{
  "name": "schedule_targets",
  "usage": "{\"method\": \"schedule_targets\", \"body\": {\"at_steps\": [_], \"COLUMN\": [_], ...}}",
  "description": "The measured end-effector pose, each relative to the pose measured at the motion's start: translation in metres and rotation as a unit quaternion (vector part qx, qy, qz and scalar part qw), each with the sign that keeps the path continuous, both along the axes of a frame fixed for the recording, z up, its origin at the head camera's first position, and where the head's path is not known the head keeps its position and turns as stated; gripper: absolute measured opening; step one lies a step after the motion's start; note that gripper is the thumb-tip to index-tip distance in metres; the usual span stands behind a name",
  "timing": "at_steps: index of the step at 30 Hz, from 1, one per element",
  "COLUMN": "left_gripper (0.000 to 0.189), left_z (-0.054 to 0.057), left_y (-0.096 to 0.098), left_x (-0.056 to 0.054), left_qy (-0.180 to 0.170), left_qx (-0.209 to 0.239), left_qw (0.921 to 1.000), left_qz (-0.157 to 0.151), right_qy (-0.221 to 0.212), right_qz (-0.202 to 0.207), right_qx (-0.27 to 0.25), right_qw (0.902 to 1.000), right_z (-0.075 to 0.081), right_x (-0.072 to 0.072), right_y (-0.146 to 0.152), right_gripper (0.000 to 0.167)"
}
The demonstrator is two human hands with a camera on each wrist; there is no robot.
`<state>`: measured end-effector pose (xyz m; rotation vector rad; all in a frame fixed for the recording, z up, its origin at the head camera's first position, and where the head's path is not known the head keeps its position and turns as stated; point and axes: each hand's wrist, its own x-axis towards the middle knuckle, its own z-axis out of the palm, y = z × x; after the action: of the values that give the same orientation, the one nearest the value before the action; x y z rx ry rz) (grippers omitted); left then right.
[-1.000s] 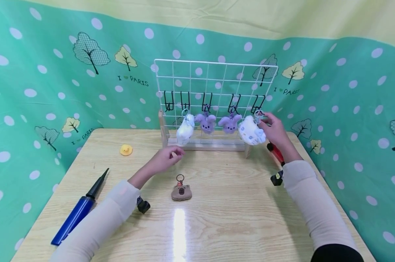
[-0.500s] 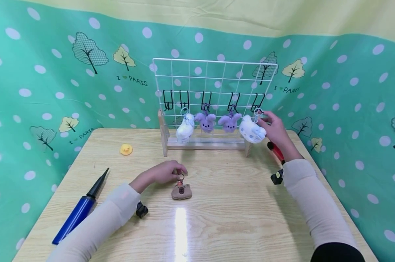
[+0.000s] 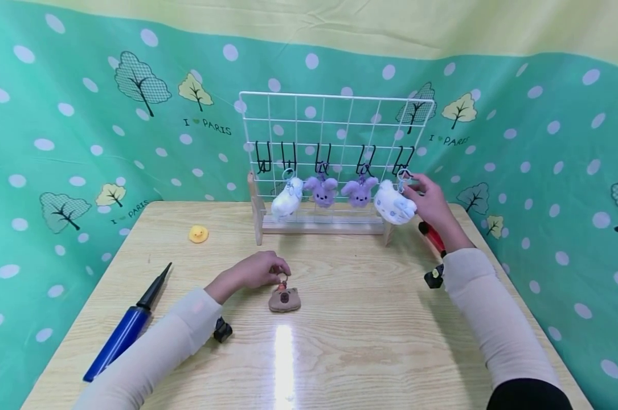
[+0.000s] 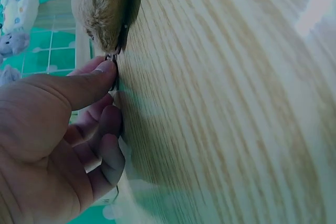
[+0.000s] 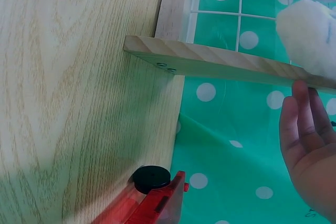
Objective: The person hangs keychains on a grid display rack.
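Observation:
My left hand [image 3: 260,269] pinches the metal ring of a brown capybara-faced plush keychain [image 3: 285,299], which lies on the table. In the left wrist view, thumb and fingertip meet at the ring, close beside the brown plush [image 4: 101,9]. At the rack's right end my right hand [image 3: 428,198] holds the ring of a white plush keychain [image 3: 393,204] just below the rightmost black hook [image 3: 403,160]. Whether the ring sits on that hook cannot be made out. Fingertips are out of frame or hidden in the right wrist view, where the white plush [image 5: 307,32] shows partly.
A white wire grid rack [image 3: 339,98] on wooden feet carries black hooks. Two purple plush keychains [image 3: 323,192] and another white plush keychain [image 3: 287,200] hang there. A yellow duck [image 3: 198,234], a blue pump [image 3: 119,340] and a red tool with black tip [image 3: 432,237] lie around.
My left hand has come down from near the rack and taken hold of the capybara keychain's ring. The right hand stays at the rack; its white plush has turned slightly.

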<state>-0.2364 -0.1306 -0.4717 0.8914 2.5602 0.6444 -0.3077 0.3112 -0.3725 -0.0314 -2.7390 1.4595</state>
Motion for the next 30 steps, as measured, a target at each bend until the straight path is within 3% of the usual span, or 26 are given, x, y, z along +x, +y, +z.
{"method": "schedule_targets", "body": {"at_steps": [9,18,30], "left_gripper": [0.015,0.014,0.013], "left_z": [0.0028,0.0008,0.0060], "left_y": [0.0036,-0.0020,-0.0057], "left_x": [0.0016,0.0032,0.0080], "left_qy": [0.008,-0.016,-0.009], "left_qx": [-0.032,-0.009,0.024], "left_qw": [0.9988,0.9991,0.9985], "left_qz": [0.036,0.039,0.049], "right_qy": [-0.002,0.006,0.005], "right_qz": [-0.004,0.000,0.000], "right_qx": [0.002,0.005,0.000], "right_qw": [1.0000,1.0000,1.0000], "right_z": [0.0015,0.0008,-0.0022], "right_x": [0.0004,0.0021,-0.0001], "right_y": [-0.0005,-0.0013,0.0005], "right_gripper": [0.054,0.054,0.053]}}
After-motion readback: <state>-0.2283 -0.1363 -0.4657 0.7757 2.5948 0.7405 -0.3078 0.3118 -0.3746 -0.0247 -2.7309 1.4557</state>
